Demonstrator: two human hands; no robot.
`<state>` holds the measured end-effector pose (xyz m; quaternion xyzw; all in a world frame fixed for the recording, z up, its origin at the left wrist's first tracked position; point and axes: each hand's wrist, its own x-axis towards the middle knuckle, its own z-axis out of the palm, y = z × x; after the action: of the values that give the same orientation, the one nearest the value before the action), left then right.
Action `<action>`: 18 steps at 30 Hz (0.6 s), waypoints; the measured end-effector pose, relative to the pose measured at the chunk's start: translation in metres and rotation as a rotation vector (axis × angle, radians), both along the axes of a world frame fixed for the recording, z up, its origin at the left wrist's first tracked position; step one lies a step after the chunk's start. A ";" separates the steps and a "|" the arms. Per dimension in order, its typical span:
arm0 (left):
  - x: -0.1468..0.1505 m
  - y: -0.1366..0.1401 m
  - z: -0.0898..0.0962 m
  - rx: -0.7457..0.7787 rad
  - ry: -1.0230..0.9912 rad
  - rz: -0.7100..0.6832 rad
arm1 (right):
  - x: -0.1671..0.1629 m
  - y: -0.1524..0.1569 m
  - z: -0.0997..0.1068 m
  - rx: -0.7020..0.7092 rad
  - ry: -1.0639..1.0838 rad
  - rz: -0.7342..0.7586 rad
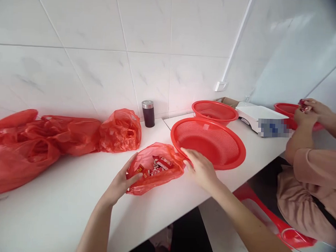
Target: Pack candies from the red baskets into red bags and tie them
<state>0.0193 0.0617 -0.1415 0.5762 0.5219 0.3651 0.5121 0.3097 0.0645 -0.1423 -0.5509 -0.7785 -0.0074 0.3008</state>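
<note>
Head view: our left hand [120, 183] grips the left edge of the open red bag [152, 186], wrapped snacks [162, 163] inside, on the table [142, 220]. Our right hand [201, 167] is loosely spread at the front basket's [219, 137] rim — that basket crowds the bag's right side, crumpled bags [76, 134] its left.

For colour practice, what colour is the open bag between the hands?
The bag is translucent red, in the head view.

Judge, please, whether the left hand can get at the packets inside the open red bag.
Probably yes: the left hand touches the open bag, and several packets show uncovered through its mouth.
</note>
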 end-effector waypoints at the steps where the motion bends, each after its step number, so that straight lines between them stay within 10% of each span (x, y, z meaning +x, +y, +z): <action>1: -0.001 -0.004 0.004 -0.019 -0.003 0.018 | -0.002 0.003 0.005 0.045 0.057 0.032; 11: -0.033 -0.028 -0.011 -0.264 0.077 0.171 | -0.023 0.046 0.021 -0.061 -0.394 0.058; 18: -0.051 -0.012 0.043 0.016 -0.171 0.341 | -0.015 0.067 0.071 -0.170 0.139 0.101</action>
<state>-0.0315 0.0497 -0.0985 0.4504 0.5638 0.4984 0.4805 0.2949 0.1314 -0.0713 -0.5335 -0.7805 0.1121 0.3060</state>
